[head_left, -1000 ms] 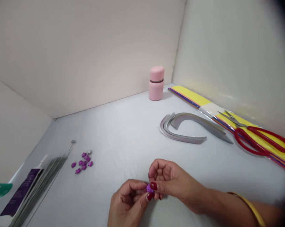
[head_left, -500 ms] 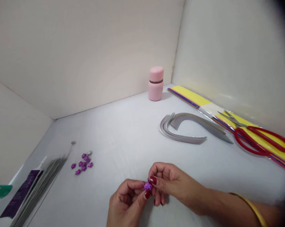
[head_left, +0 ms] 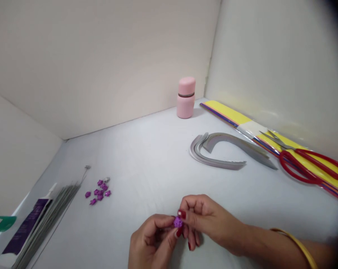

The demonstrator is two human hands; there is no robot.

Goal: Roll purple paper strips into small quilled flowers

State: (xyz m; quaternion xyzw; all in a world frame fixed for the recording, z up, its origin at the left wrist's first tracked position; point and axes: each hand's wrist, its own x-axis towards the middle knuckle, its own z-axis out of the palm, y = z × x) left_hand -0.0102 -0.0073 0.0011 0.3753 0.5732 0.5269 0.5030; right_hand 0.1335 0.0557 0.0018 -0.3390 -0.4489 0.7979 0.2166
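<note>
The left hand (head_left: pixel 152 241) and right hand (head_left: pixel 211 224) both pinch the purple glitter piece (head_left: pixel 178 222) between their fingertips, held over the front middle of the worktop (head_left: pixel 146 164). Compared with the earlier frame, the piece sits slightly further right.

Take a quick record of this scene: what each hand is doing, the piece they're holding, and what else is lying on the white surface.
left hand: the left hand pinches the piece from the left
right hand: the right hand grips the same piece; a yellow bangle sits on the forearm
held piece: a small glittery purple piece
nearby: a cluster of small purple pieces; a curved bundle of grey paper strips
farther: red-handled scissors on a flat yellow paper pack; a pink capped bottle
</note>
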